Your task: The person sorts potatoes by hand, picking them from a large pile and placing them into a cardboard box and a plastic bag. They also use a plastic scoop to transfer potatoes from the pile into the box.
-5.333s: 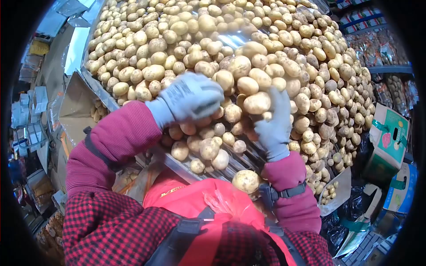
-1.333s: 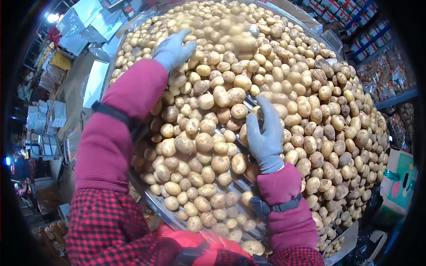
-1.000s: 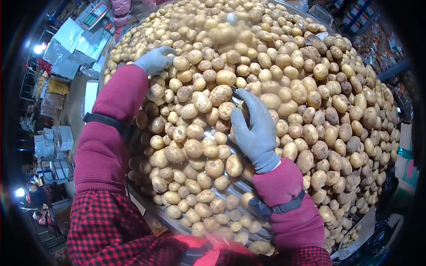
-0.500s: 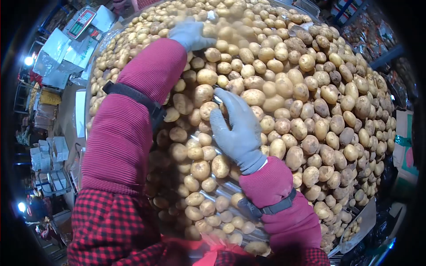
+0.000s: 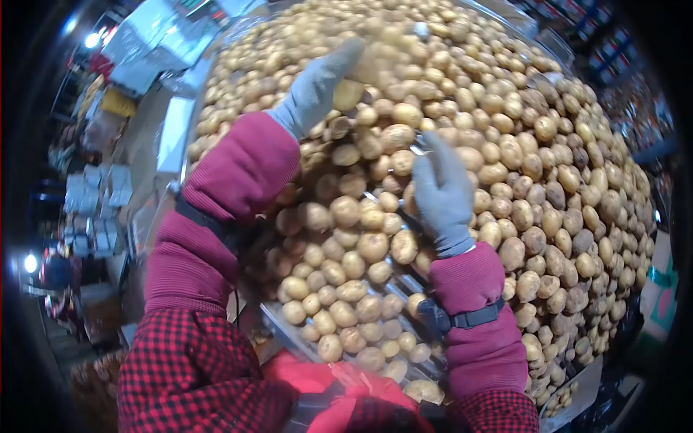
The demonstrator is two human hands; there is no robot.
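Observation:
A wide heap of potatoes [image 5: 530, 242] spreads around both my gloved hands. My left hand [image 5: 314, 88], in a grey glove, is raised over the far left part of the heap. Its fingers curve around a potato [image 5: 348, 94], and a blurred one shows by the fingertips. My right hand [image 5: 446, 195], also gloved in grey, rests on the potatoes right of the middle, fingers extended and slightly bent, thumb a little apart. A potato beside its thumb is partly hidden. Smaller potatoes [image 5: 343, 314] lie on a slatted metal chute [image 5: 289, 328] below my hands.
White boxes [image 5: 148, 36] and a white panel [image 5: 175, 133] stand left of the heap. Stacked pale packages [image 5: 97, 191] sit farther left. A cardboard box with green tape [image 5: 660, 289] is at the right edge. A metal tray [image 5: 581, 393] holds small potatoes at lower right.
The view has shifted. My left hand has lifted and turned, with a potato now showing in it. The right hand stays on the heap, its thumb nearer the fingers. Potatoes on the chute have shifted.

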